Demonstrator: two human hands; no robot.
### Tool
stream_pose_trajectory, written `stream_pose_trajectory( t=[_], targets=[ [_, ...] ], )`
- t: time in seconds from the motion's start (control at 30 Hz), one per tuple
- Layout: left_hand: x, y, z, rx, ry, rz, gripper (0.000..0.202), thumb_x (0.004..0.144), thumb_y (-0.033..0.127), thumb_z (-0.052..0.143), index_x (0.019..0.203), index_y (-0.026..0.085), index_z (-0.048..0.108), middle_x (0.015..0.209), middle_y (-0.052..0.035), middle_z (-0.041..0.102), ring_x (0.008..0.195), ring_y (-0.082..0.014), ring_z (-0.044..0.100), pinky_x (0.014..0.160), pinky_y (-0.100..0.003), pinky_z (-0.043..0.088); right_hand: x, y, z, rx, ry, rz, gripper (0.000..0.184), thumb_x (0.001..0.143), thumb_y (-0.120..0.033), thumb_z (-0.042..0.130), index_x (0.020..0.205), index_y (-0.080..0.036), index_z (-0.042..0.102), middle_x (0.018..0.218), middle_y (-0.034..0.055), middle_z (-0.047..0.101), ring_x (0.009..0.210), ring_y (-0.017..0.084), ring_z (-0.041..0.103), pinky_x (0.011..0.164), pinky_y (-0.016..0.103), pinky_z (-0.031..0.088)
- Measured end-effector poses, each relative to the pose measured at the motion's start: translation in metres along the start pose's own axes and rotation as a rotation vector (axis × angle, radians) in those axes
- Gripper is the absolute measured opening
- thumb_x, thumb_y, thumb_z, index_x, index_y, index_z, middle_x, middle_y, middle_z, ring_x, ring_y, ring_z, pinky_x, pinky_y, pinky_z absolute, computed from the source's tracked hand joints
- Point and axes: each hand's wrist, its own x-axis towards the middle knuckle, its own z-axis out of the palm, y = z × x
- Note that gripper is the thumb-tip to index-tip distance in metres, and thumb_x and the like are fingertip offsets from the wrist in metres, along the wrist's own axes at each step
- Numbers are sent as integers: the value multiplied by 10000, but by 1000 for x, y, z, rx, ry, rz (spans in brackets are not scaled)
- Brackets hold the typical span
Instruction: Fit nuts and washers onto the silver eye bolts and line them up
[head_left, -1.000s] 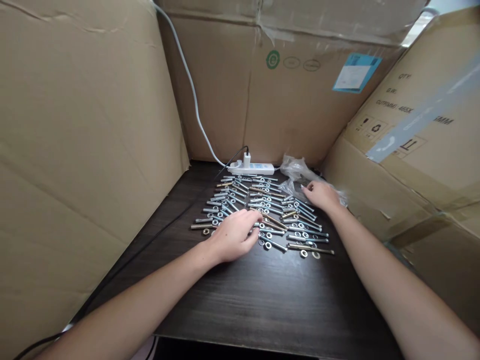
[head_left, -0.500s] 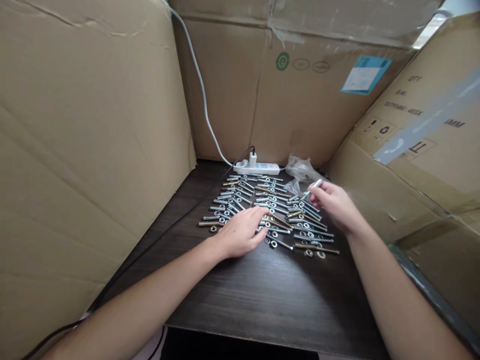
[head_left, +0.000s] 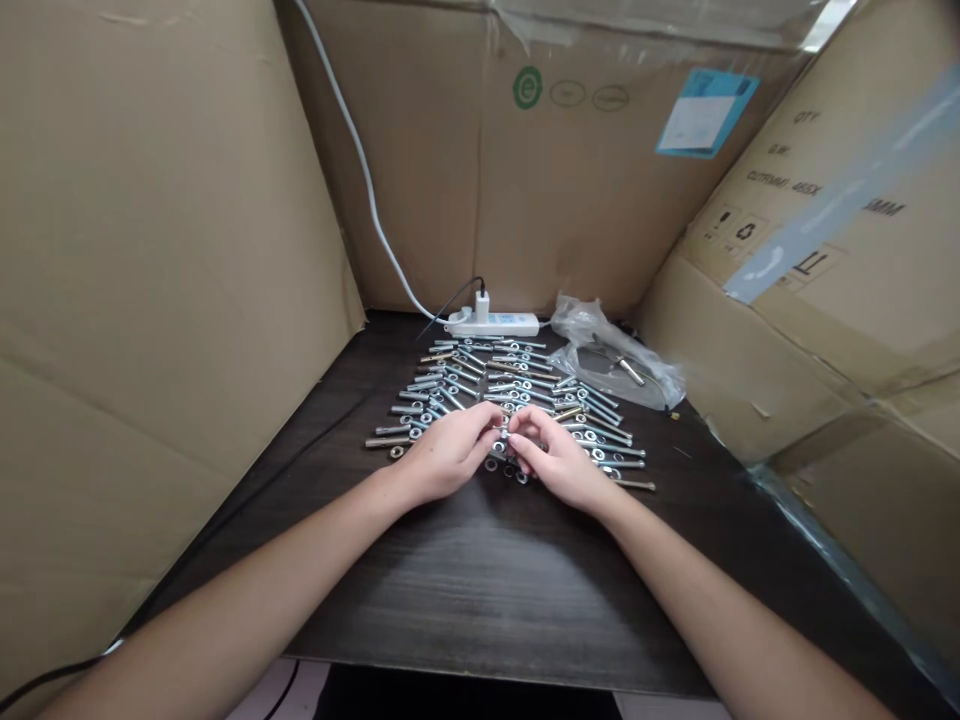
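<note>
Several metal bolts (head_left: 517,385) with washers and nuts lie in rows on a dark wooden table (head_left: 495,590). My left hand (head_left: 446,455) and my right hand (head_left: 555,460) meet at the near edge of the rows. Both pinch a small bolt (head_left: 504,432) between their fingertips, just above the loose washers (head_left: 517,472).
A clear plastic bag (head_left: 615,360) with a few parts lies at the back right. A white power strip (head_left: 491,322) with a plug and white cable sits at the back. Cardboard boxes (head_left: 150,250) wall in the table on the left, back and right (head_left: 832,260). A black cable (head_left: 247,505) runs along the left.
My right hand lifted a bolt from beside the plastic bag and carried it left and nearer. It now meets my left hand, which rose off the rows into a pinch.
</note>
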Motion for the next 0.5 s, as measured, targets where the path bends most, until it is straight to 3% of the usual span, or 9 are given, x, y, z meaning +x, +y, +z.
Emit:
stream_pose_trajectory(
  t=[0.23,0.5],
  targets=[
    [0,-1,0,-19,-28,16,171,923,238,410,1064,202,501,965,-19,610,808,-150,559,686,-254,411,-1,-5,-1,-202,62,-149,65,909,-245,437,936,-193,465,810,-5,514,732,130,498,693,256,404],
    [0,-2,0,37,1,67,136,928,240,402,984,194,518,917,-19,610,812,-161,553,709,-274,413,-6,-11,-3,-557,32,-99,130,937,-296,404,934,-208,499,656,-40,500,578,124,457,599,246,341]
  ],
)
